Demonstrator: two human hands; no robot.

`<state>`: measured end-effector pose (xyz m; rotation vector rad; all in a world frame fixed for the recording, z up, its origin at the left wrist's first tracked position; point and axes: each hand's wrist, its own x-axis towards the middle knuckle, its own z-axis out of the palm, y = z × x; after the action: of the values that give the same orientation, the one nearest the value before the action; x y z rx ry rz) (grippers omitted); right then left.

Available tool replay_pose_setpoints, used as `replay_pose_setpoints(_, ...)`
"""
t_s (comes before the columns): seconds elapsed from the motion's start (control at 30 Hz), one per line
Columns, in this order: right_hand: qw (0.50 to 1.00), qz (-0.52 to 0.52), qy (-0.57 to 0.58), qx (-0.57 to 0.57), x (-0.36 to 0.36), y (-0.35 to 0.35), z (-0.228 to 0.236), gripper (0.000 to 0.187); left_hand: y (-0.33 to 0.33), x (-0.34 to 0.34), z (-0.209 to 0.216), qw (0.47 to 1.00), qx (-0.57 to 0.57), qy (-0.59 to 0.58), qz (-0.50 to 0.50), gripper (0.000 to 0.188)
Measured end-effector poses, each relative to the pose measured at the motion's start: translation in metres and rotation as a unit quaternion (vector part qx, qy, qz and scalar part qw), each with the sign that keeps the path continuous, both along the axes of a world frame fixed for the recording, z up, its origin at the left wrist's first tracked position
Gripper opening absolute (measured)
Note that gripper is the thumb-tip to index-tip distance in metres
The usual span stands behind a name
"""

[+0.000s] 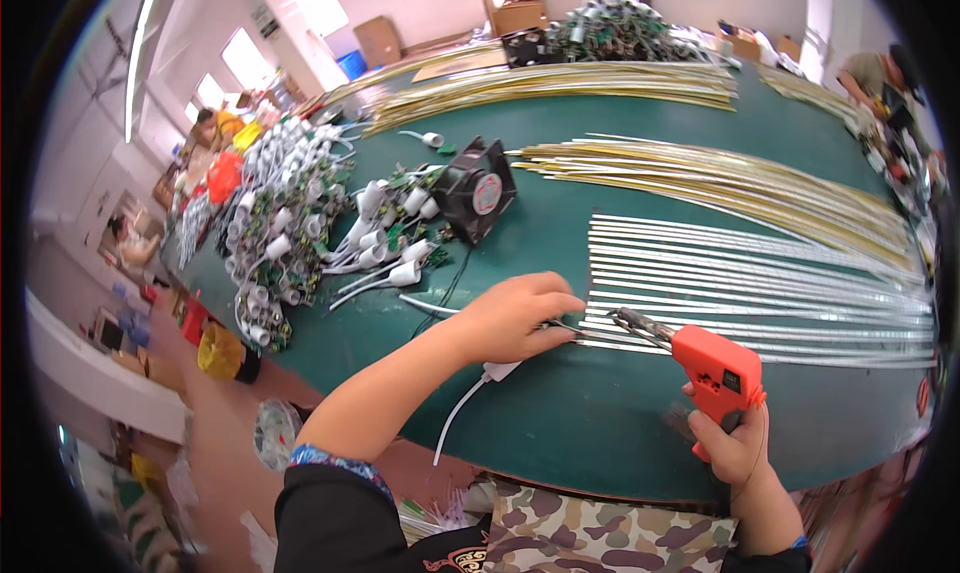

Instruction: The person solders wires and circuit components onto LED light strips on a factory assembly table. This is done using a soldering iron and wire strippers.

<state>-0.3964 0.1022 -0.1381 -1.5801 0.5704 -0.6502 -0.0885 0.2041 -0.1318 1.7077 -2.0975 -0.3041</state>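
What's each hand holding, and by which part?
Right hand: orange glue gun, by its handle. Left hand: fingertips press the near end of a silver strip to the table; no clear grip.

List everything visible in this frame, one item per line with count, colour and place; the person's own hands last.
Table: one, dark green, fills the middle of the view.
Silver strips: many, silver-white, laid side by side at the right of the table.
Gold rods: many, yellow-gold, in fanned bundles behind the strips and along the far edge.
Fan: one, black with a red hub, standing tilted at table centre.
White sockets with wires: a large pile, white with green parts, at table left.
Cardboard boxes: several, brown, by the far wall.
Other people: at least two, at the far right and far left.
Soldering gun: one, orange-red, its tip at the strips' near ends.
Left hand: pressing on the strip ends.
Right hand: gripping the gun's handle.
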Motion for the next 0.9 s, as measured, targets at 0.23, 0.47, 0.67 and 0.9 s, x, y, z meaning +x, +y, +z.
replay_pose_setpoints(0.23, 0.999, 0.043, 0.008, -0.021, -0.007, -0.015, -0.003, 0.038, 0.049, -0.002, 0.015, 0.988, 0.092, -0.1, 0.075, 0.087)
replay_pose_setpoints(0.47, 0.995, 0.057, -0.006, -0.08, -0.01, -0.019, -0.007, 0.04, 0.05, -0.037, 0.024, 0.956, 0.187, -0.081, 0.21, 0.075)
replay_pose_setpoints(0.67, 0.998, 0.014, 0.001, 0.059, -0.015, -0.014, 0.001, 0.04, 0.061, -0.035, 0.035, 0.948, 0.168, -0.006, 0.27, 0.067)
replay_pose_setpoints(0.9, 0.999, 0.008, -0.018, 0.049, -0.012, -0.01, 0.006, 0.039, 0.055, 0.08, 0.002, 0.892, -0.066, -0.215, 0.393, 0.033)
